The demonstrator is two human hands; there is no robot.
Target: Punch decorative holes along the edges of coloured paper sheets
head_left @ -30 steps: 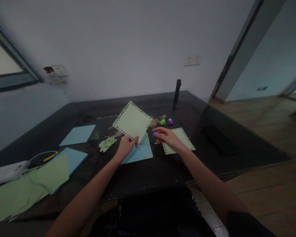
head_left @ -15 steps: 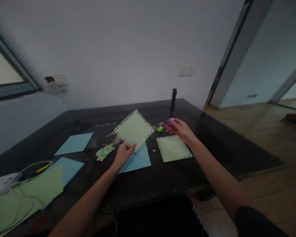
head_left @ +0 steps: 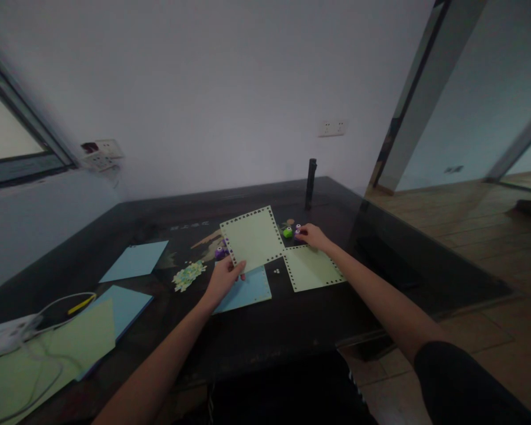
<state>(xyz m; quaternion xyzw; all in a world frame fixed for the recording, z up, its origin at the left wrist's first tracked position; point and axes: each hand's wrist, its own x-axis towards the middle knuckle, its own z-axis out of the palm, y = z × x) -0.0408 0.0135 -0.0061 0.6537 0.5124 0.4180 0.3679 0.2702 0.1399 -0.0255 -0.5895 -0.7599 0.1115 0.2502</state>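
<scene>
My left hand (head_left: pixel 223 277) pinches a pale green sheet of paper (head_left: pixel 254 237) by its lower left corner. The sheet is tilted above the table, and small punched holes run along its edges. Under it lies a light blue sheet (head_left: pixel 248 295), partly covered. My right hand (head_left: pixel 315 236) has its fingers closed on a small purple craft punch (head_left: pixel 298 234) with white eyes, down at the table. Beside that stands a green craft punch (head_left: pixel 287 232). Another purple craft punch (head_left: pixel 220 253) sits behind my left hand. A second hole-edged green sheet (head_left: pixel 312 268) lies below my right hand.
A pile of green and yellow paper bits (head_left: pixel 189 275) is left of my left hand. Blue sheets (head_left: pixel 135 261), a large green sheet (head_left: pixel 84 333), a cable and a yellow pen-like item (head_left: pixel 80 304) lie further left. A black upright cylinder (head_left: pixel 310 183) stands at the back.
My right hand has lowered the purple craft punch to the table beside the green one. My left hand has turned the green sheet, which now sits lower and further right.
</scene>
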